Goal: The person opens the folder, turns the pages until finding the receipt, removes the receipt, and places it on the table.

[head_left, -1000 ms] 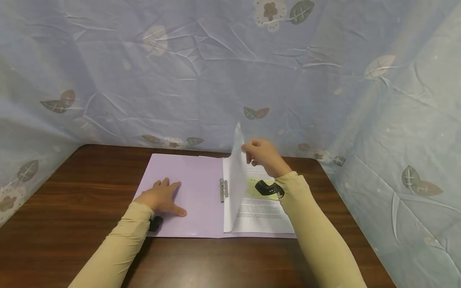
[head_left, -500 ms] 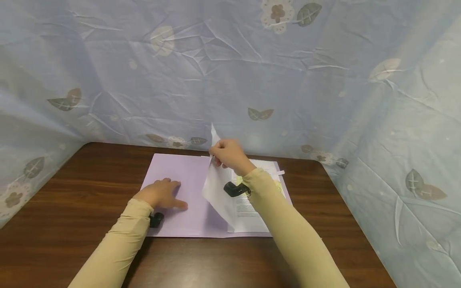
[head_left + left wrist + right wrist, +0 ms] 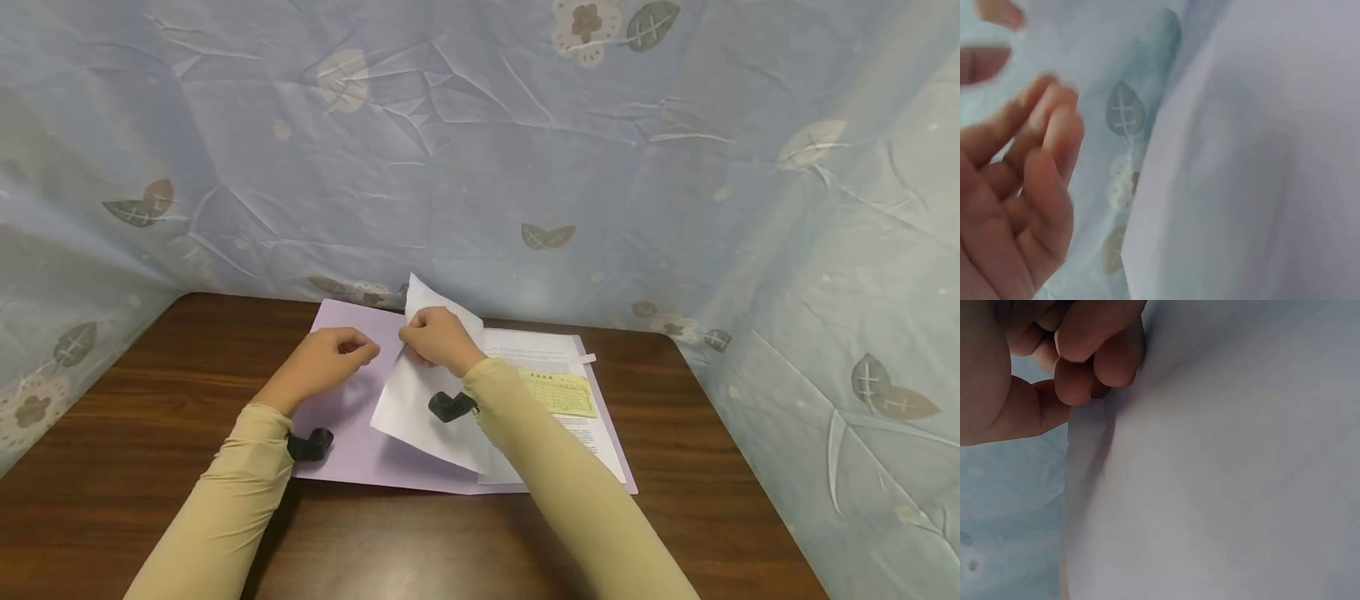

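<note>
A lilac folder (image 3: 358, 454) lies spread on the table, with printed pages (image 3: 534, 343) on its right side. My right hand (image 3: 441, 337) pinches the outer edge of a white sheet (image 3: 431, 408), which is lifted and leans over to the left across the folder. In the right wrist view, thumb and curled fingers (image 3: 1100, 365) meet at that sheet's edge. My left hand (image 3: 321, 364) hovers above the left cover, fingers bent and holding nothing, a short gap from the sheet. The left wrist view also shows this gap beside the paper (image 3: 1254, 162). The folder's metal clip is hidden.
A yellow printed slip (image 3: 564, 394) lies on the right-hand page, and a small white tab (image 3: 588, 358) sticks out past the folder's right edge. Dark wooden table (image 3: 420, 550) surrounds the folder. A pale blue patterned cloth (image 3: 480, 167) hangs behind and at the sides.
My right hand has carried the sheet leftward over the folder, uncovering the page with the yellow slip. My left hand has risen off the left cover, its spread fingers now drawn together.
</note>
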`<state>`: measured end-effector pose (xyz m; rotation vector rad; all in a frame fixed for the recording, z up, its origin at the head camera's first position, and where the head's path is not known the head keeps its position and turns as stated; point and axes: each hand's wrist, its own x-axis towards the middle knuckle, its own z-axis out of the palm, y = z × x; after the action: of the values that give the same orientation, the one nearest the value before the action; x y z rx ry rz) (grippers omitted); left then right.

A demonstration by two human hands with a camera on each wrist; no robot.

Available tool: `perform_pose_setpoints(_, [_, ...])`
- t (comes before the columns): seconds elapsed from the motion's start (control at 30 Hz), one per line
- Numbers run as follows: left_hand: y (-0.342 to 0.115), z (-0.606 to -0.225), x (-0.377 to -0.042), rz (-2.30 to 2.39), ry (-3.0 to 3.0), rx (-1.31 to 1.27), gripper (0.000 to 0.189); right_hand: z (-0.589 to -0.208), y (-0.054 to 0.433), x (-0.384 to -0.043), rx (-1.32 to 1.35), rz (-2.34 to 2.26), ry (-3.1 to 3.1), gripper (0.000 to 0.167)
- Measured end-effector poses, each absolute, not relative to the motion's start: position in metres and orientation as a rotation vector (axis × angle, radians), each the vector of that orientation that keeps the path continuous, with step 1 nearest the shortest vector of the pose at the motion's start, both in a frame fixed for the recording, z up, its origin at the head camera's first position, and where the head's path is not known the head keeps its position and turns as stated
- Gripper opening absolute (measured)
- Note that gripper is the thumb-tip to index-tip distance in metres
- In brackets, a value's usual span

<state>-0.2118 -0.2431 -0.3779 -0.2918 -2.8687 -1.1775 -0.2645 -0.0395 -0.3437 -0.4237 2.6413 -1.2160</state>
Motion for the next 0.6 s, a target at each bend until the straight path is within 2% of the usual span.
perform_pose_setpoints(0.17, [-0.24, -0.376, -0.212, -1.361, -2.94, -0.349, 0.043, -0.357, -0.052, -0.266, -0.424, -1.136, 2.665, 0.026])
perform_pose_setpoints(0.6, [-0.236, -0.377, -0.21, -1.317, -2.98, -0.403, 0.024, -0.365, -0.061, -0.254, -0.418, -1.086, 2.73, 0.028])
